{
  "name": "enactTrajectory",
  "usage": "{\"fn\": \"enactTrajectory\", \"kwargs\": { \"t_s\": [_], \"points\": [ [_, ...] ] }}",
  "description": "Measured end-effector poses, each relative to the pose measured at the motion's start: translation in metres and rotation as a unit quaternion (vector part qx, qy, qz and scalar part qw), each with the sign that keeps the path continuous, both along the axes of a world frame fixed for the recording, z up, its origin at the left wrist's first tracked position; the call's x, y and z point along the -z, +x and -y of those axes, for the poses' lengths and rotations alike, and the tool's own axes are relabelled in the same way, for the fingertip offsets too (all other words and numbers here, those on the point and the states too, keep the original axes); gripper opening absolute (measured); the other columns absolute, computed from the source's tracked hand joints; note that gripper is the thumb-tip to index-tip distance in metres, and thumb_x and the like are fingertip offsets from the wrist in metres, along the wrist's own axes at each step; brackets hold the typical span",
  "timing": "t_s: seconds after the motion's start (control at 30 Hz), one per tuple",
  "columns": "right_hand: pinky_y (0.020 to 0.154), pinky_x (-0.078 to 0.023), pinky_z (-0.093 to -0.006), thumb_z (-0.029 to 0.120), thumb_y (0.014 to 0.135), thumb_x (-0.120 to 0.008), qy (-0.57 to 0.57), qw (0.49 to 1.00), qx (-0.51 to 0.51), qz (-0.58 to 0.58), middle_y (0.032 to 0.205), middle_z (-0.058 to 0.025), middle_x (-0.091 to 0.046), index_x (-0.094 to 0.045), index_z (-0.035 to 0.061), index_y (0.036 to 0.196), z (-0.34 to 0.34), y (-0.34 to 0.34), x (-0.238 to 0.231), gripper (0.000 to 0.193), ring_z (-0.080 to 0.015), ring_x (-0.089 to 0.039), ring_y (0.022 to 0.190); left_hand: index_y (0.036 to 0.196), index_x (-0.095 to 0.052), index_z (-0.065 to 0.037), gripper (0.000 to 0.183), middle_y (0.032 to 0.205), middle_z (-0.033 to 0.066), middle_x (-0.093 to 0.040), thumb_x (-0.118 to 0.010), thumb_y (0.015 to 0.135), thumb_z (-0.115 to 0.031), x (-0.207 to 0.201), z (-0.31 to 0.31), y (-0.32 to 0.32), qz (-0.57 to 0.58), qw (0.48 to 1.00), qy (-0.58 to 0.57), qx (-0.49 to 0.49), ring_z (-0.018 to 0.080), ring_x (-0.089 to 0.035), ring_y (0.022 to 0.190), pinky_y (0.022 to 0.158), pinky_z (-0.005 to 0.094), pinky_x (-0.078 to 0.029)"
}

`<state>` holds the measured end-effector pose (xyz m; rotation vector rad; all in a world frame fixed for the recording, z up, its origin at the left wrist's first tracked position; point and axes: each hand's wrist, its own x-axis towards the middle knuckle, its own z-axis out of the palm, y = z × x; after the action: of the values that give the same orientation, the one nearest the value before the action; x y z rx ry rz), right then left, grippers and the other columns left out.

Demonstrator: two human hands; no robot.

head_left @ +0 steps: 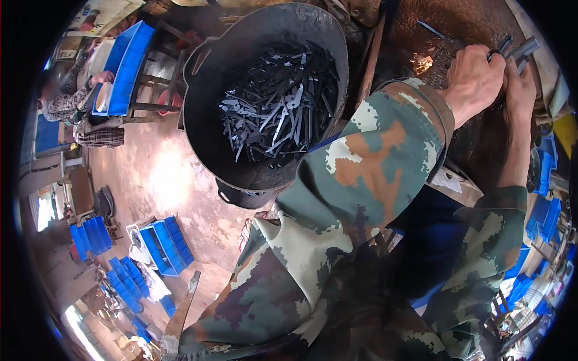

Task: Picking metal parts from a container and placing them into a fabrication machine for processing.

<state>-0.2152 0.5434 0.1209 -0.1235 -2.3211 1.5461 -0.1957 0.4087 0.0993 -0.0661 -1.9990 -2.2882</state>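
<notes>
At the upper right, my left hand (475,78) is closed, and a thin dark metal piece (504,45) sticks out past its fingers. Close beside it, my right hand (521,90) has its fingers bent together by a grey metal bar (522,48); what it grips is hidden. Both hands are over a wet, brown work surface (463,18), where a slim metal strip (430,28) lies. To their left stands a big dark metal pan (201,129) with handles. A heap of flat dark metal blades (283,102) fills its middle.
A wooden bar (371,60) runs between the pan and the work surface. On the left, another person (78,99) handles something at a long blue bin (128,66). More blue bins (165,246) stand on the floor at lower left and on the right.
</notes>
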Motion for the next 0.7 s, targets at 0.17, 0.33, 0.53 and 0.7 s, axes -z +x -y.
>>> {"fn": "enactTrajectory", "kwargs": {
  "t_s": [0.17,0.33,0.53,0.7],
  "points": [
    [0.056,-0.054,-0.0250,0.020,0.098,-0.060,-0.032,0.999,-0.018,-0.002,0.065,0.0052,-0.047,-0.060,0.0041,0.109,0.025,-0.003,0.012,0.020,-0.0043,-0.046,0.056,0.078,-0.066,0.007,0.036,0.071,0.0201,-0.067,-0.050,0.086,-0.025,0.013,0.014,-0.006,0.012,0.999,0.034,-0.006,0.0286,-0.065,0.066,0.064,0.0403,-0.051],
    [0.056,-0.055,-0.0253,0.022,0.097,-0.062,-0.012,1.000,-0.027,-0.005,0.069,0.0038,-0.054,-0.061,0.0041,0.110,0.003,-0.009,0.016,0.022,-0.0050,-0.051,0.057,0.081,-0.067,0.006,0.036,0.072,0.0203,-0.067,-0.050,0.085,-0.025,0.011,0.008,-0.007,0.013,1.000,0.018,-0.001,0.0288,-0.066,0.068,0.066,0.0387,-0.051],
    [0.052,-0.049,-0.0225,0.027,0.093,-0.068,-0.015,1.000,-0.012,-0.017,0.071,0.0029,-0.054,-0.060,0.0041,0.098,-0.012,-0.016,0.024,0.025,-0.0057,-0.054,0.061,0.084,-0.071,0.001,0.036,0.078,0.0193,-0.070,-0.055,0.086,-0.030,0.011,0.007,-0.008,-0.007,1.000,0.016,0.019,0.0340,-0.068,0.072,0.070,0.0429,-0.051],
    [0.042,-0.049,-0.0253,0.019,0.096,-0.062,-0.037,0.999,0.003,-0.013,0.080,-0.0039,-0.061,-0.056,0.0047,0.100,0.021,0.002,0.008,0.016,-0.0114,-0.054,0.053,0.078,-0.063,-0.005,0.036,0.062,-0.0002,-0.049,-0.053,0.094,-0.035,0.016,0.024,-0.015,0.009,0.997,0.051,0.052,0.0094,-0.043,0.052,0.048,0.0274,-0.032]
  ]
}}
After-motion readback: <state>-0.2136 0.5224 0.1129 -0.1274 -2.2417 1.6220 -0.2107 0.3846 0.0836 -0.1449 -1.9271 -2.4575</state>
